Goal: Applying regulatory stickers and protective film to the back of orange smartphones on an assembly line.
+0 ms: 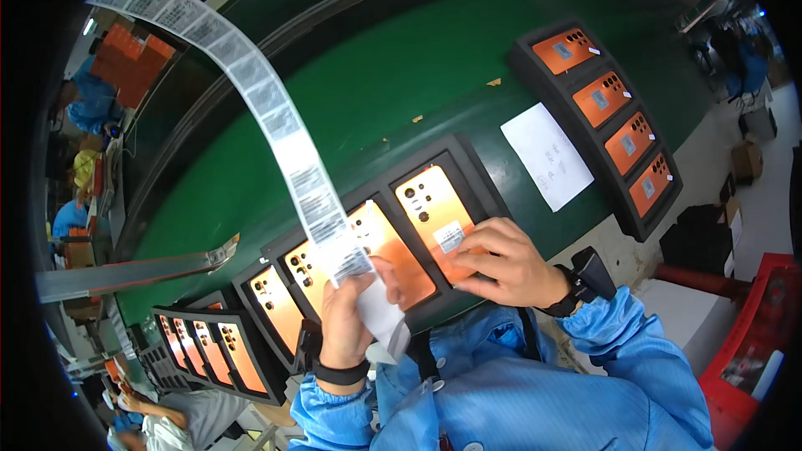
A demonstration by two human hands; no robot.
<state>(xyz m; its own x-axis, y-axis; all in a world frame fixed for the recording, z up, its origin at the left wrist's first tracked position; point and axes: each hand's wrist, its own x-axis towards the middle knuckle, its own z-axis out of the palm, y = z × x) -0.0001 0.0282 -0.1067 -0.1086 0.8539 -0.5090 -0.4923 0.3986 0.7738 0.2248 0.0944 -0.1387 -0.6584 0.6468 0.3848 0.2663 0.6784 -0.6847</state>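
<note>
My left hand point(349, 311) grips the lower end of a long white strip of printed labels point(276, 121) that arcs up to the far left. My right hand point(504, 260) presses a small white label point(449, 235) onto the rightmost orange phone back cover point(430, 205). That cover lies in a black tray point(468, 159) with several slots, beside two more orange covers point(383, 238). The fingertips rest flat on the cover's lower half and hide part of it.
The trays sit on a green conveyor belt point(393, 75). Another black tray point(535, 71) with several labelled orange covers lies to the right, past a white paper sheet point(547, 154). More trays of covers point(213, 351) lie at the lower left. Another worker sits far left.
</note>
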